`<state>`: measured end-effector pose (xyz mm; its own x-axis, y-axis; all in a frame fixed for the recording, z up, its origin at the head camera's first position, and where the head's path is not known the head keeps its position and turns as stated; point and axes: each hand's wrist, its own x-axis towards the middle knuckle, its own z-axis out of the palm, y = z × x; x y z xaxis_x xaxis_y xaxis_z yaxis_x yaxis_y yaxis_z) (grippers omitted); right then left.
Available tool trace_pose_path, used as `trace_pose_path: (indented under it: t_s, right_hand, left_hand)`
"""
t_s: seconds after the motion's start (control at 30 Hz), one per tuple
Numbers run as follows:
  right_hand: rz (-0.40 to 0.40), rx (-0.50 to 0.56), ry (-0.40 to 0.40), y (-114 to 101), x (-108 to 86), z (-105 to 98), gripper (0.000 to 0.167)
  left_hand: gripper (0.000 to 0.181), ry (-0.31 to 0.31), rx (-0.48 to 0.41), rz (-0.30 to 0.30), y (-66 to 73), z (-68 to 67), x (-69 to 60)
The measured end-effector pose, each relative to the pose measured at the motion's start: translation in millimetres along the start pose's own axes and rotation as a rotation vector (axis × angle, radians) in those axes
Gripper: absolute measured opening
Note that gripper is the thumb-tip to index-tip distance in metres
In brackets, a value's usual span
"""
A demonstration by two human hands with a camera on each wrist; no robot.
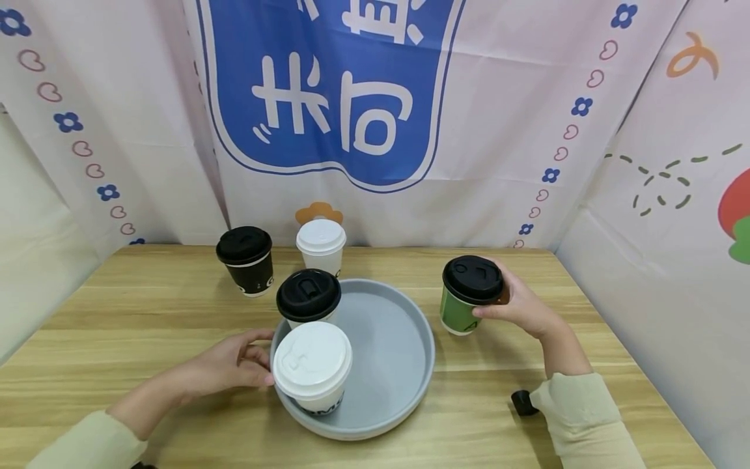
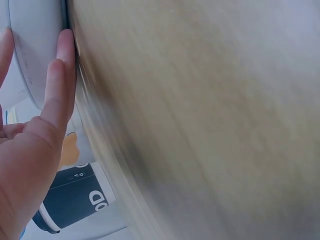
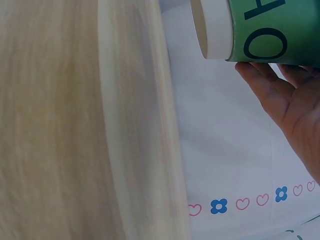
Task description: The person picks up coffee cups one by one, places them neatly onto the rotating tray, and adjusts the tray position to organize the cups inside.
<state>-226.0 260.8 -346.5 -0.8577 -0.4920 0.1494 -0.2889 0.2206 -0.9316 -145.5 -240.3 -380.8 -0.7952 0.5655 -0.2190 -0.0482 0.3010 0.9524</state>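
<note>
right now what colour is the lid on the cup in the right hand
The lid is black, seen best in the head view.

The green cup (image 1: 458,314) has a black lid (image 1: 472,279), the tray (image 1: 387,345) is grey, the tabletop (image 1: 463,410) tan; blue flowers (image 1: 582,107) and pink hearts (image 1: 609,49) pattern the white cloth (image 1: 510,111).

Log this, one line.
Left hand: touches round grey tray; right hand: holds black-lidded green paper cup, raised; tray: white-lidded cup, black-lidded white cup
</note>
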Motion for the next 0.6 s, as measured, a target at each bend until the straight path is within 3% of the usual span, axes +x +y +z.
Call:
trace_pose_path:
  t_s: [0.6]
  right_hand:
    - [-0.051, 0.031, -0.038, -6.8, 0.5, 4.1, 0.078]
  left_hand:
    - [0.093, 0.003, -0.007, -0.021, 2.7, 1.4, -0.8]
